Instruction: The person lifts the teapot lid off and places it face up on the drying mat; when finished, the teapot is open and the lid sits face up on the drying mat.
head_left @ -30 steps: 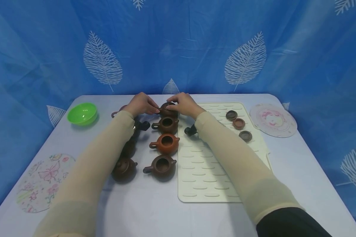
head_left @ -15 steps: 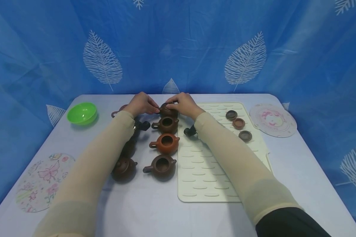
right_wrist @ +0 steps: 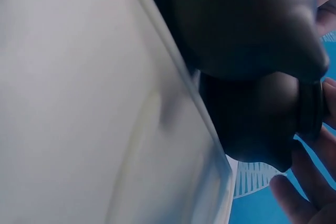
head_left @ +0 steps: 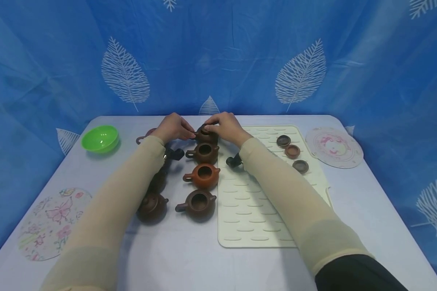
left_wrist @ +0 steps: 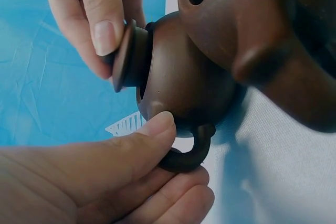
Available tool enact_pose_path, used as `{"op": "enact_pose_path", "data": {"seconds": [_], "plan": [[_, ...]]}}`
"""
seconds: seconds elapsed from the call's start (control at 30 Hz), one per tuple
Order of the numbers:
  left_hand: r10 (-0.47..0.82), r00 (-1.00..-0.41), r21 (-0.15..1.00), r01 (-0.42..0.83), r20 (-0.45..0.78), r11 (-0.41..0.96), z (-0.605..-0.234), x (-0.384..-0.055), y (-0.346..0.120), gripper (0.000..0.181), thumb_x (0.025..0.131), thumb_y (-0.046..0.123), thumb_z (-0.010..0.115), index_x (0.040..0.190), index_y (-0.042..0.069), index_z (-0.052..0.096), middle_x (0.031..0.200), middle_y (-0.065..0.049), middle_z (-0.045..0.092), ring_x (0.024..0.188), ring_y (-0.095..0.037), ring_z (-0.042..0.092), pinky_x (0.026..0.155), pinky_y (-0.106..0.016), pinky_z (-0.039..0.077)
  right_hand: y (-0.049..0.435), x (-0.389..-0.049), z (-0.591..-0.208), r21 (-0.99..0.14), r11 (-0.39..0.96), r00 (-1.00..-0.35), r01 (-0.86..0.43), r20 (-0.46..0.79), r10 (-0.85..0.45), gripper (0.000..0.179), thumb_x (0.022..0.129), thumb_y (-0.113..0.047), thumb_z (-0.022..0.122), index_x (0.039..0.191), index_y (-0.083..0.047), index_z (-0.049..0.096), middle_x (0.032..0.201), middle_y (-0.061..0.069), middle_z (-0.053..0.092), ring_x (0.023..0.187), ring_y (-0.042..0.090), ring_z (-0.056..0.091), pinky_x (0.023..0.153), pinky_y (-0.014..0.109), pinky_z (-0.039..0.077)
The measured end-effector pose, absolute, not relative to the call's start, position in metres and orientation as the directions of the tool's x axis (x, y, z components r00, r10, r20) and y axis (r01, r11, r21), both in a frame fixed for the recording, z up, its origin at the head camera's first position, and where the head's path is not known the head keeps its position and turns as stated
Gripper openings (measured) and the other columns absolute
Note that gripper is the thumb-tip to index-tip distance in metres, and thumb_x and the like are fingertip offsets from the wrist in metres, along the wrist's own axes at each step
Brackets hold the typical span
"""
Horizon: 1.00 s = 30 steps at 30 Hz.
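At the far end of the middle row stands a dark brown teapot (head_left: pixel 207 138). My left hand (head_left: pixel 175 128) pinches its looped handle (left_wrist: pixel 191 153) between thumb and fingers. My right hand (head_left: pixel 226 128) grips the teapot's lid (left_wrist: pixel 131 59), which is tilted and partly out of the opening in the left wrist view. Nearer in the same row are three lidless teapots: a dark brown one (head_left: pixel 213 155), an orange-brown one (head_left: pixel 212 182) and another dark brown one (head_left: pixel 200 214). The right wrist view shows the lid's edge (right_wrist: pixel 311 109) by my right fingers.
Left of the row are more teapots, including a lidded one (head_left: pixel 152 208), partly behind my left arm. A cream mat (head_left: pixel 247 226) on the right bears three small lids (head_left: pixel 293 151). A green bowl (head_left: pixel 100 139) and two flat patterned discs (head_left: pixel 58 226) lie toward the sides.
My right hand has raised and tilted the lid slightly at the far teapot. The left hand keeps its hold on the handle.
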<state>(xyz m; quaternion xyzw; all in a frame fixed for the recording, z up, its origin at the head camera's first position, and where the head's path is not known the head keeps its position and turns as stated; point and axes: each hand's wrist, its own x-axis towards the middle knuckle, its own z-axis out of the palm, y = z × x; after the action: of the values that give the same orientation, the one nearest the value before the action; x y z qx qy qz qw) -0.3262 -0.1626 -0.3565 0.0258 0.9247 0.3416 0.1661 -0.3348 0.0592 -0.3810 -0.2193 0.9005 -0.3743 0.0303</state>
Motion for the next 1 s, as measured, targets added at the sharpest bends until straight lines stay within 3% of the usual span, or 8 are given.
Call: {"op": "enact_pose_path", "data": {"seconds": [0.37, 0.6, 1.0], "plan": [[0.166, -0.947, 0.645, -0.054, -0.276, 0.762, -0.356, -0.327, -0.161, 0.019, 0.094, 0.012, 0.083, 0.112, 0.005, 0.081, 0.108, -0.011, 0.076, 0.097, -0.026, 0.073, 0.097, -0.045, 0.055, 0.077, -0.326, -0.369, -0.692, 0.59, -0.889, -0.416, 0.174, -0.424, 0.023, 0.101, -0.02, 0.075, 0.12, -0.007, 0.079, 0.113, 0.005, 0.076, 0.109, 0.022, 0.066, 0.096, 0.04, 0.05], [0.165, -0.948, 0.647, -0.052, -0.271, 0.76, -0.356, -0.327, -0.16, 0.019, 0.093, 0.011, 0.083, 0.111, 0.004, 0.081, 0.108, -0.012, 0.076, 0.096, -0.026, 0.074, 0.094, -0.044, 0.057, 0.1, -0.317, -0.362, -0.747, 0.547, -0.902, -0.377, 0.162, -0.401, 0.022, 0.101, -0.016, 0.075, 0.12, -0.005, 0.078, 0.114, 0.007, 0.075, 0.106, 0.024, 0.066, 0.09, 0.041, 0.053], [0.14, -0.943, 0.634, -0.089, -0.302, 0.768, -0.356, -0.328, -0.161, 0.018, 0.094, 0.013, 0.083, 0.111, 0.006, 0.081, 0.11, -0.011, 0.074, 0.099, -0.028, 0.074, 0.102, -0.048, 0.052, 0.143, -0.303, -0.358, -0.87, 0.413, -0.916, -0.27, 0.1, -0.389, 0.04, 0.1, -0.008, 0.074, 0.14, -0.003, 0.065, 0.127, 0.011, 0.07, 0.114, 0.024, 0.069, 0.101, 0.044, 0.051]]}}
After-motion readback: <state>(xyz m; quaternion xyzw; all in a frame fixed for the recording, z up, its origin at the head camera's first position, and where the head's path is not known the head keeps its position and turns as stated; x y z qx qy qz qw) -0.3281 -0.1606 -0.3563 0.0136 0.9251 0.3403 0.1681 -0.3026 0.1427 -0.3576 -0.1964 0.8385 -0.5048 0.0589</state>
